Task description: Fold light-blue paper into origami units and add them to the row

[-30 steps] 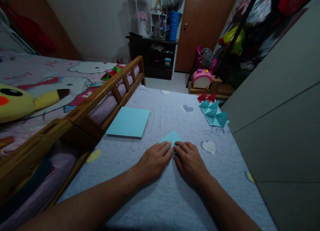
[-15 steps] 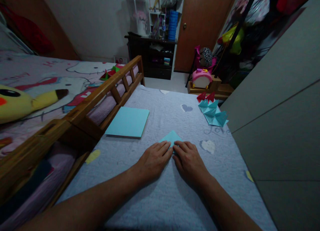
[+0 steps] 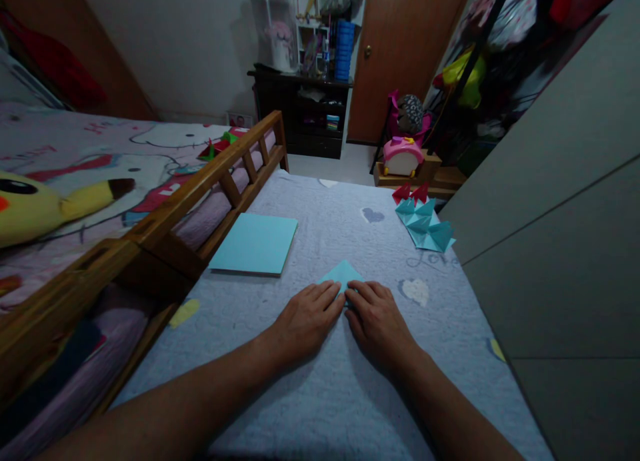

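A small folded piece of light blue paper (image 3: 343,273) lies on the grey-blue bedspread (image 3: 320,394) in the middle. My left hand (image 3: 306,320) and my right hand (image 3: 377,322) lie flat on its near part, fingers stretched forward and almost touching each other. Only the far pointed tip of the paper shows past the fingertips; the part under the hands is hidden.
A stack of light blue square sheets (image 3: 255,244) lies to the left by a wooden bed rail (image 3: 220,174). Folded blue and red paper shapes (image 3: 424,220) sit at the far right near a grey cabinet (image 3: 560,234). A yellow plush toy (image 3: 35,204) lies on the neighbouring bed.
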A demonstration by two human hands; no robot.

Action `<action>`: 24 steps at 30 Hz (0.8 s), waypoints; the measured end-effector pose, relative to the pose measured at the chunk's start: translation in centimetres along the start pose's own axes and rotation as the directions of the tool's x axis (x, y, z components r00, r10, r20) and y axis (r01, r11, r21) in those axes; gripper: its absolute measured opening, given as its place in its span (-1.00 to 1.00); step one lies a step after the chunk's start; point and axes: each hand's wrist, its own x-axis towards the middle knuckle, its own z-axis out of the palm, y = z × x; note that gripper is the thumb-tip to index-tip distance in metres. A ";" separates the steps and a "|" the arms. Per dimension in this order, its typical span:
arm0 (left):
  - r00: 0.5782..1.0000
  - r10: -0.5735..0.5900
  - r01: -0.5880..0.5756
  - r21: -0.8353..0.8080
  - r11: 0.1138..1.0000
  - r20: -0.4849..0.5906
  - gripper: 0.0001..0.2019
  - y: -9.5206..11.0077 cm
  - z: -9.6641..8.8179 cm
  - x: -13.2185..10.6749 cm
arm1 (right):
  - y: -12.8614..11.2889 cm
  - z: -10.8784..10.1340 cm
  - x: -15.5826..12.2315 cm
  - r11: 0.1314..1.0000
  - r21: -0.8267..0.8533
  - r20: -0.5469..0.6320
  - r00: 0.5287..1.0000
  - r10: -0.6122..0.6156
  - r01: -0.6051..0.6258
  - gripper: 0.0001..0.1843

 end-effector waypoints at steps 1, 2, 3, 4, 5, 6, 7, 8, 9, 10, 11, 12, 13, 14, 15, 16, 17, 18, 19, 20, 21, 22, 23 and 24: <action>1.000 0.000 0.000 -0.002 1.000 0.001 -0.62 0.0 0.0 0.0 | 0.0 0.0 0.0 1.000 0.001 0.000 1.000 0.001 -0.001 -0.75; 1.000 0.000 0.000 -0.007 1.000 0.002 -0.62 0.0 0.0 0.0 | 0.0 0.0 0.0 1.000 0.000 0.000 1.000 0.002 -0.002 -0.74; 1.000 -0.001 0.002 -0.012 1.000 0.001 -0.62 0.0 0.0 0.0 | 0.0 0.1 0.0 1.000 -0.001 0.001 1.000 0.004 -0.004 -0.73; 1.000 -0.002 0.002 -0.019 1.000 0.000 -0.62 0.0 0.0 0.0 | 0.0 0.1 0.0 1.000 -0.002 0.002 1.000 0.006 -0.006 -0.72; 1.000 -0.002 0.002 -0.025 1.000 -0.003 -0.61 0.0 0.1 0.0 | 0.0 0.0 0.0 1.000 -0.003 0.004 1.000 0.008 -0.008 -0.71; 1.000 -0.002 0.001 -0.028 1.000 -0.008 -0.62 0.0 0.1 0.0 | 0.0 0.0 0.1 1.000 -0.004 0.007 1.000 0.009 -0.009 -0.71; 1.000 -0.003 0.002 -0.027 1.000 -0.014 -0.62 0.0 0.2 0.0 | -0.1 -0.1 0.1 1.000 -0.007 0.012 1.000 0.012 -0.012 -0.71; 1.000 -0.002 0.002 -0.024 1.000 -0.018 -0.62 0.0 0.2 0.1 | -0.1 -0.1 0.1 1.000 -0.011 0.017 1.000 0.014 -0.014 -0.72; 1.000 -0.001 0.001 -0.020 1.000 -0.020 -0.63 0.0 0.2 0.1 | -0.2 -0.2 0.2 1.000 -0.015 0.021 1.000 0.017 -0.017 -0.72; 1.000 -0.001 0.001 -0.016 1.000 -0.018 -0.65 0.0 0.1 0.2 | -0.2 -0.2 0.2 1.000 -0.019 0.023 0.999 0.022 -0.022 -0.73; 1.000 -0.002 0.002 -0.015 1.000 -0.016 -0.66 0.0 0.0 0.3 | -0.3 -0.3 0.3 0.999 -0.023 0.024 0.999 0.025 -0.025 -0.73; 1.000 -0.005 0.004 -0.018 1.000 -0.009 -0.67 0.0 -0.1 0.4 | -0.3 -0.3 0.3 0.999 -0.026 0.023 0.999 0.027 -0.026 -0.73; 1.000 -0.006 0.006 -0.024 1.000 -0.002 -0.68 0.1 -0.2 0.4 | -0.3 -0.3 0.3 0.999 -0.027 0.022 0.999 0.025 -0.025 -0.73; 1.000 -0.010 0.010 -0.032 0.999 0.003 -0.68 0.1 -0.4 0.5 | -0.3 -0.3 0.3 0.999 -0.027 0.019 1.000 0.022 -0.022 -0.71; 1.000 -0.013 0.014 -0.039 0.999 0.005 -0.68 0.1 -0.5 0.5 | -0.3 -0.2 0.3 0.999 -0.027 0.017 1.000 0.019 -0.019 -0.68; 1.000 -0.014 0.015 -0.046 0.999 0.007 -0.68 0.1 -0.6 0.5 | -0.3 -0.1 0.3 0.999 -0.028 0.014 1.000 0.017 -0.016 -0.66; 1.000 -0.013 0.014 -0.049 0.999 0.008 -0.68 0.1 -0.6 0.5 | -0.3 -0.1 0.3 0.999 -0.029 0.010 1.000 0.015 -0.015 -0.64; 1.000 -0.010 0.011 -0.050 0.999 0.006 -0.67 0.1 -0.5 0.5 | -0.2 0.0 0.3 0.999 -0.031 0.005 1.000 0.015 -0.015 -0.63; 1.000 -0.007 0.007 -0.049 0.999 0.002 -0.67 0.0 -0.5 0.5 | -0.2 0.0 0.3 0.999 -0.034 0.002 1.000 0.015 -0.015 -0.63; 1.000 -0.004 0.004 -0.048 0.999 -0.002 -0.67 0.0 -0.4 0.4 | -0.1 0.1 0.3 0.999 -0.037 -0.001 1.000 0.013 -0.013 -0.64; 1.000 -0.001 0.000 -0.046 0.999 -0.006 -0.67 0.0 -0.3 0.4 | -0.1 0.1 0.4 0.999 -0.039 -0.004 1.000 0.010 -0.010 -0.64; 1.000 0.000 -0.001 -0.044 0.999 -0.008 -0.66 0.0 -0.2 0.3 | 0.0 0.2 0.4 0.999 -0.040 -0.006 1.000 0.007 -0.007 -0.65; 1.000 0.000 0.000 -0.043 0.999 -0.006 -0.66 0.0 -0.1 0.3 | 0.0 0.2 0.4 0.999 -0.039 -0.006 1.000 0.006 -0.006 -0.65; 1.000 0.000 0.000 -0.042 0.999 -0.003 -0.65 0.0 -0.1 0.3 | 0.0 0.2 0.4 0.999 -0.038 -0.007 1.000 0.006 -0.007 -0.64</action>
